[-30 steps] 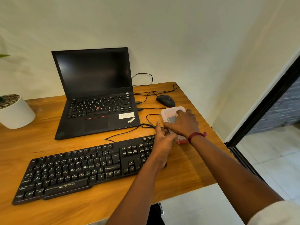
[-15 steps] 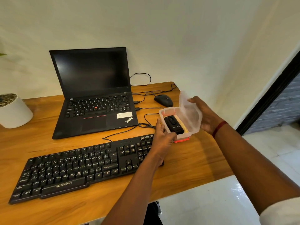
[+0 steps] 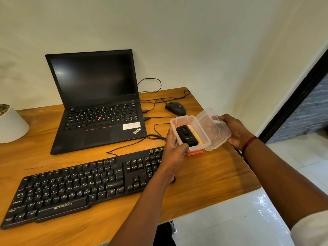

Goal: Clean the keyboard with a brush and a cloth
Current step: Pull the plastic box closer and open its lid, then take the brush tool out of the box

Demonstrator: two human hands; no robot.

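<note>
Wooden desk (image 3: 204, 176) is filling most of the view, with pale glossy floor (image 3: 230, 219) showing past its right edge. Nearest the person, the black keyboard (image 3: 79, 185) is lying slantwise across the desk front, its right end passing under the left forearm. Just beyond that end, the left hand (image 3: 174, 151) is gripping the near left side of a clear plastic box (image 3: 199, 129) — fingers lying along the wall, thumb at the near corner by an orange latch (image 3: 195, 153). A black oblong tool (image 3: 186, 135) is lying inside the box on top of a yellow piece (image 3: 194, 132); its pale lettering is too small to read. To the right, the right hand (image 3: 236, 132), with a red band (image 3: 248, 142) at the wrist, is curling its fingers round the edge of the clear lid (image 3: 213, 128), which is standing swung open and tilted away from the box. Farther back, an open black laptop (image 3: 99, 107) is sitting with a dark screen, and a black mouse (image 3: 175, 108) is resting to its right among thin black cables (image 3: 156, 100). A white pot (image 3: 10, 125) is standing at the far left edge — behind everything, a plain cream wall (image 3: 177, 41) is rising.
</note>
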